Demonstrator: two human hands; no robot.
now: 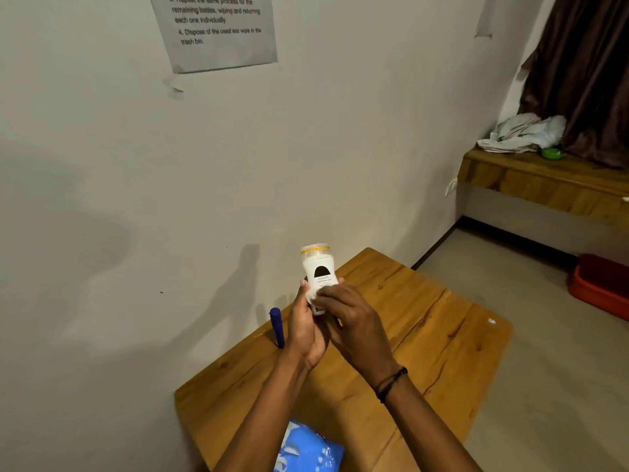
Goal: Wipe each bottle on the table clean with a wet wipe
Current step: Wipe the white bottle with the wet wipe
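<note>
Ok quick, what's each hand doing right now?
Left hand: grips the white bottle.
Right hand: holds a wet wipe against it.

The counter [425,321] is grained, semi-glossy wood. The white bottle [318,267] looks like smooth plastic with a paper label; the near wipes pack [306,451] is glossy blue film.

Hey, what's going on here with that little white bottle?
A person holds a white bottle above the wooden table in the left hand, while the right hand presses what looks like a white wipe against its lower front. A blue bottle stands on the table by the wall, and a blue wipe pack lies at the near edge.
</note>
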